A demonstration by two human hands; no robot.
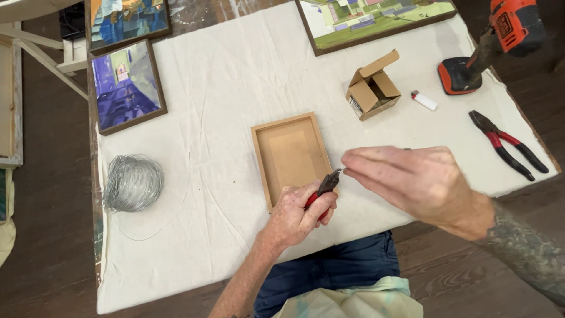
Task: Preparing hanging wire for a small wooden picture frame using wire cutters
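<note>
Frame [291,156] near the middle of the surface [235,76], back up. Just before its near right corner, left hand [300,215] around pliers [325,187]; right hand [415,179] right of that, fingertips [348,172] at the pliers' nose. Wire coil [133,182] far left. Box [372,88] behind and right of the frame, lighter [424,100] just right of it, drill [488,50] farther right. Second pliers [507,146] at the right edge. Pictures [126,85] along the back left, another [376,17] at the back.

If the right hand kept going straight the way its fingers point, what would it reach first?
The right hand points left, fingertips almost at the tip of the red-handled pliers held by the left hand. Those likely come first, then the wooden frame; depth is unclear.
</note>
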